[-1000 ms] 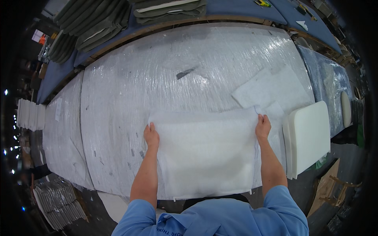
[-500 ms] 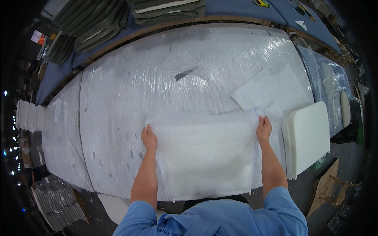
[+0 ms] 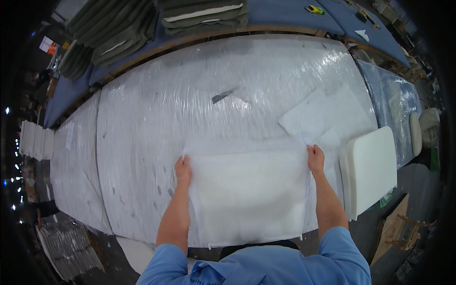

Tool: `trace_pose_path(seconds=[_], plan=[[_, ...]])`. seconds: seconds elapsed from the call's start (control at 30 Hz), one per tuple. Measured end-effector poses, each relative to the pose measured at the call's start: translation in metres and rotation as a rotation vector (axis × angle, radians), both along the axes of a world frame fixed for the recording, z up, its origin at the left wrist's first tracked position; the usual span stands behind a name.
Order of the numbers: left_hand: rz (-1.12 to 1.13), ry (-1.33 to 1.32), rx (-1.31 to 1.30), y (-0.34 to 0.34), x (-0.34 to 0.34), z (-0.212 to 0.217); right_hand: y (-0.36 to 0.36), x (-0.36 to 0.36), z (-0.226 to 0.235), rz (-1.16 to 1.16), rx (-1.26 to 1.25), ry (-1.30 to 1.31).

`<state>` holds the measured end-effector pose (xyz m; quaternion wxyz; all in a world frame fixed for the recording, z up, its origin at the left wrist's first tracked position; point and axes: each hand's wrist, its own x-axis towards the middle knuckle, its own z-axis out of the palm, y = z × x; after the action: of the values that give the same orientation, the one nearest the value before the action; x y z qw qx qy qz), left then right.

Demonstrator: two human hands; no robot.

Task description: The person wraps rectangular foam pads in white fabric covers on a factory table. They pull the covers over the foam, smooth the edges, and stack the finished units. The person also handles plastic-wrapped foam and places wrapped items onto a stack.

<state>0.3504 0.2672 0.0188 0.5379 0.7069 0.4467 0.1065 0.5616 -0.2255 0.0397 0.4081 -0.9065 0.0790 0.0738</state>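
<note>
A white padded piece, which looks like a foam cushion [image 3: 251, 199], lies at the near edge of the table in front of me. A thin, translucent white fabric [image 3: 237, 145] reaches past its far edge and along both sides. My left hand [image 3: 183, 169] is closed on the fabric at the far left corner. At the far right corner, my right hand [image 3: 315, 158] pinches the same fabric. Both forearms run alongside the cushion. Whether the fabric wraps under the cushion is hidden.
Plastic film covers the broad table [image 3: 156, 104]. To the right stand stacked white foam pads [image 3: 373, 171], with a loose white batting sheet [image 3: 327, 111] beyond. Dark green cushions [image 3: 204, 16] are piled on the blue far table [image 3: 280, 14]. A wooden frame [image 3: 401, 232] sits at lower right.
My hands have drawn slightly closer together, the left moving right and the right moving left. The fabric's far corners came in with them. The whole view has shifted a little.
</note>
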Motion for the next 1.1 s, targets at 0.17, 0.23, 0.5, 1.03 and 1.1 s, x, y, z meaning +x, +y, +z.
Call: trace_pose_path(seconds=[0.17, 0.23, 0.5, 1.03, 1.1], plan=[[-0.247, 0.197, -0.557, 0.024, 0.031, 0.039, 0.033, 0.036, 0.025, -0.028, 0.185, 0.529], [-0.179, 0.275, -0.665, 0.03, 0.054, 0.042, 0.059, 0.053, 0.029, -0.008, 0.092, 0.546], [-0.043, 0.249, -0.075, 0.031, 0.082, 0.002, 0.05, 0.073, -0.016, -0.023, -0.064, -0.035], [0.196, 0.052, 0.092, 0.046, 0.061, -0.019, 0.024, 0.06, -0.009, -0.161, -0.005, -0.095], [0.155, 0.069, 0.132, 0.049, 0.061, -0.012, 0.024, 0.06, -0.006, -0.153, -0.012, -0.084]])
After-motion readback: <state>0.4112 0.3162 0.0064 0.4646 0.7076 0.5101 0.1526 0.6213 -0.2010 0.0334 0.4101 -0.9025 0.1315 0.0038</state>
